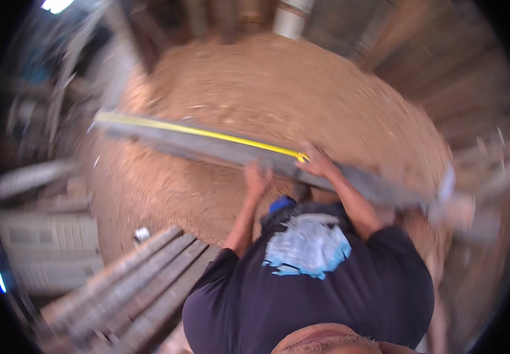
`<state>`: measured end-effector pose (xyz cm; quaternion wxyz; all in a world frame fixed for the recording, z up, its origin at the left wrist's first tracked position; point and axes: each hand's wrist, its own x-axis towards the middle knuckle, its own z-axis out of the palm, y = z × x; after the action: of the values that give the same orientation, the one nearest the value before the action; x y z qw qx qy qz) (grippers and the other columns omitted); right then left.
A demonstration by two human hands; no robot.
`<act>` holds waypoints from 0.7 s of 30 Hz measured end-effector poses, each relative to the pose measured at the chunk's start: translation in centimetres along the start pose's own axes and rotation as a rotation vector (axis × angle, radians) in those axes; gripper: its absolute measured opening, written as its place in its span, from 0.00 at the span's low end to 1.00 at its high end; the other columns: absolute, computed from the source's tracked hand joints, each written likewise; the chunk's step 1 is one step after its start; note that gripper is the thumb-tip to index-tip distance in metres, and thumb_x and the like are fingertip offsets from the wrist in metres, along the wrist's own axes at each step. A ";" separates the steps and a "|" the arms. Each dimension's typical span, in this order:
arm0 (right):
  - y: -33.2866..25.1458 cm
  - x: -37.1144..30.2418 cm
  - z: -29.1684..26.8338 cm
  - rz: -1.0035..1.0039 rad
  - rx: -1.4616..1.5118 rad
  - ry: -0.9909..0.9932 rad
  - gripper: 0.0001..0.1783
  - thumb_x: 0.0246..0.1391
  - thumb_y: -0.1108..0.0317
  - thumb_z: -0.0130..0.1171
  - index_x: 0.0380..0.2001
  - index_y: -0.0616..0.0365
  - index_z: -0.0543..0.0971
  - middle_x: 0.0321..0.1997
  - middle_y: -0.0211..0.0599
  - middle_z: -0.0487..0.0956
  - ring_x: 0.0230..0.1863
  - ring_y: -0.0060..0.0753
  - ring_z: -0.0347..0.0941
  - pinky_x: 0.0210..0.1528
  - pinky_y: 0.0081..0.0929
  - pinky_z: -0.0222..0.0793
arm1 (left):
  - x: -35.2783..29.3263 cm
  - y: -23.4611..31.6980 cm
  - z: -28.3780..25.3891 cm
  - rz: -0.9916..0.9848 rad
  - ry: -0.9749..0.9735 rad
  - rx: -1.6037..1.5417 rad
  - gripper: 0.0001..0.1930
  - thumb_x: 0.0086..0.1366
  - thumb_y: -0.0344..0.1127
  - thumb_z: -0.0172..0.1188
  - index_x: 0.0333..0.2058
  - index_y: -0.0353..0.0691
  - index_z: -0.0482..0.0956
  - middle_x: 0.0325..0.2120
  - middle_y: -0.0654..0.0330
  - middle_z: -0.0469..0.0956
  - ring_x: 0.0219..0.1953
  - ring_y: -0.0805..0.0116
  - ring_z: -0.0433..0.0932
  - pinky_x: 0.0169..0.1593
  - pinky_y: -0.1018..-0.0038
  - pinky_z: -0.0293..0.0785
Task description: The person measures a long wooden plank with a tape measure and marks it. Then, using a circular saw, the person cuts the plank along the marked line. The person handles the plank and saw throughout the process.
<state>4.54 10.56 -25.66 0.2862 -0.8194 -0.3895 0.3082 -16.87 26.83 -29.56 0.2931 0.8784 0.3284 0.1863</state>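
A long grey wooden beam (208, 141) stretches across in front of me, from the far left to the right. Along its top runs the yellow blade of a tape measure (225, 136), from near the beam's left end to my right hand. My right hand (321, 163) is closed on the yellow tape measure at that end, over the beam. Against the beam's near edge is my left hand (257, 178), its fingers apart and somewhat blurred, with nothing visible in them. Beneath my right hand, the beam's underside is hidden.
Brown sawdust-like ground (231, 76) surrounds the beam. Several wooden planks (131, 277) lie at the lower left, with a small white object (142, 234) beside them. Pale panels (48, 242) stand farther left. Upright timbers (225, 20) and a white post (292, 17) line the far side.
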 end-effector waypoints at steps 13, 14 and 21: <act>18.5 -23.6 -13.0 0.506 -0.226 0.232 0.32 0.38 0.60 0.68 0.51 0.47 0.73 0.53 0.50 0.74 0.59 0.59 0.68 0.58 0.53 0.65 | -1.9 20.4 14.2 0.768 -0.705 0.135 0.42 0.52 0.42 0.69 0.66 0.43 0.64 0.65 0.42 0.62 0.67 0.39 0.59 0.68 0.46 0.55; 19.7 -25.4 -14.0 0.520 -0.243 0.241 0.32 0.38 0.60 0.69 0.51 0.47 0.74 0.54 0.50 0.74 0.59 0.59 0.67 0.58 0.52 0.65 | -3.1 21.8 15.4 0.796 -0.724 0.133 0.42 0.52 0.42 0.69 0.66 0.43 0.64 0.65 0.42 0.62 0.68 0.39 0.59 0.68 0.46 0.54; 28.5 -35.8 -18.5 0.617 -0.367 0.275 0.34 0.34 0.61 0.70 0.50 0.47 0.73 0.50 0.47 0.73 0.55 0.57 0.68 0.55 0.53 0.66 | -7.4 27.5 21.2 0.878 -0.741 0.220 0.41 0.52 0.42 0.67 0.65 0.42 0.66 0.67 0.40 0.58 0.69 0.34 0.55 0.69 0.43 0.54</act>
<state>13.06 -37.99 -23.80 0.0781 -0.9694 -0.1314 0.1922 1.73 -3.46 -29.13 0.1909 0.9641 -0.1732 -0.0645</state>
